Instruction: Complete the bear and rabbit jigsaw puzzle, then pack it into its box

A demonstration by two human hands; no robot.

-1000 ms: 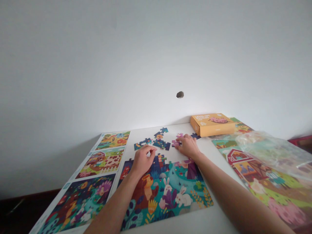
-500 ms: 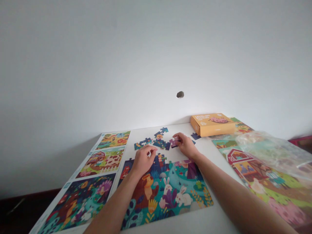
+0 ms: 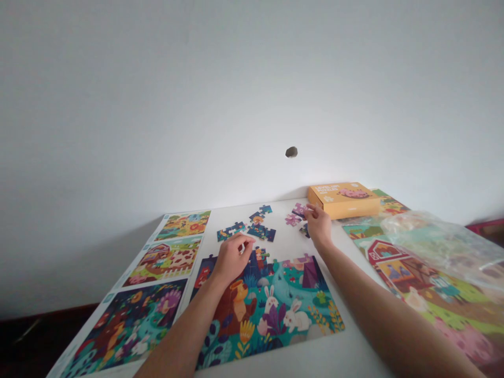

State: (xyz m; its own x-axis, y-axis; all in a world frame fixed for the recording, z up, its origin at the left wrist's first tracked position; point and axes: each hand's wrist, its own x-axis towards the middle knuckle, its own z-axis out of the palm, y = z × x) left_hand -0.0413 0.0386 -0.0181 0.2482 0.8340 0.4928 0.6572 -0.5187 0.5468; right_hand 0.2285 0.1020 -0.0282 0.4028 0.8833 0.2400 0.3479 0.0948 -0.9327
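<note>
My right hand is at the back of the table, its thumb and fingertips closed on the edge of a purple puzzle piece. Just in front lies a pink-purple puzzle piece, and a dark puzzle piece is partly covered by the hand. My left hand hovers over the upper left of the partly assembled puzzle, thumb and forefinger pinched with no piece showing between them. Several loose dark blue pieces lie beyond it. The assembled part shows a bear and rabbits, with an uneven top edge.
A yellow puzzle box stands at the back right against the wall. On the left lies a sheet with three printed pictures. To the right are a farm-scene puzzle and a crumpled clear plastic bag.
My right hand has moved right and back, away from the middle loose pieces. Purple pieces now show at the back beside its fingertips. My left hand has stayed in place.
</note>
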